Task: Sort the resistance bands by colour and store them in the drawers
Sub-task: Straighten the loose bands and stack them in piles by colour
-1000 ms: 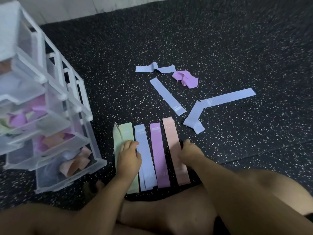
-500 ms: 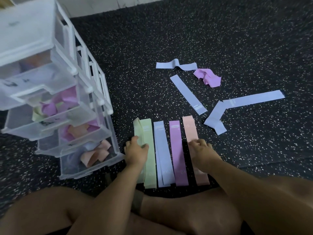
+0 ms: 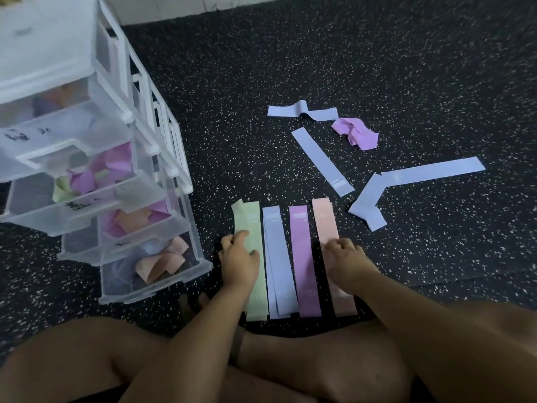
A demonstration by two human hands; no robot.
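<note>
Left hand (image 3: 239, 258) on green band (image 3: 255, 228), right hand (image 3: 345, 258) on pink band (image 3: 325, 219).

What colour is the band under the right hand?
Peach-pink band, lying flat under the right hand; head view.

The floor (image 3: 290, 68) looks like matt black rubber with white flecks. The drawers (image 3: 139, 228) are clear, slightly glossy plastic in a white plastic frame (image 3: 122, 68). The bands (image 3: 302, 257) look smooth, matt and rubbery.
</note>
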